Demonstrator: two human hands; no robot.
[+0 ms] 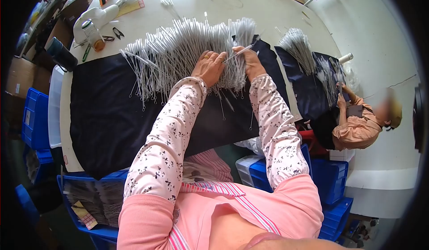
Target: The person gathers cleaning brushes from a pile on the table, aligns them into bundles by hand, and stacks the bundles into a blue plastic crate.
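A wide pile of thin wire brushes (178, 40) with white bristle ends and small looped ends lies across a dark cloth (103, 111) on the table. My left hand (209, 68) rests on the middle of the pile, its fingers bent over the wires; whether it grips any is hidden. Toward the pile's right end, my right hand (250, 61) has its thumb and fingers closed on a brush that slants up to the right. Loops of the wires hang toward me over the cloth.
Further right, a co-worker (357, 125) handles brushes near another brush pile (297, 47). At the left stand a glass jar (94, 35), a dark cup (62, 53) and small scissors (118, 33). Blue crates (35, 118) sit around the white table (268, 4).
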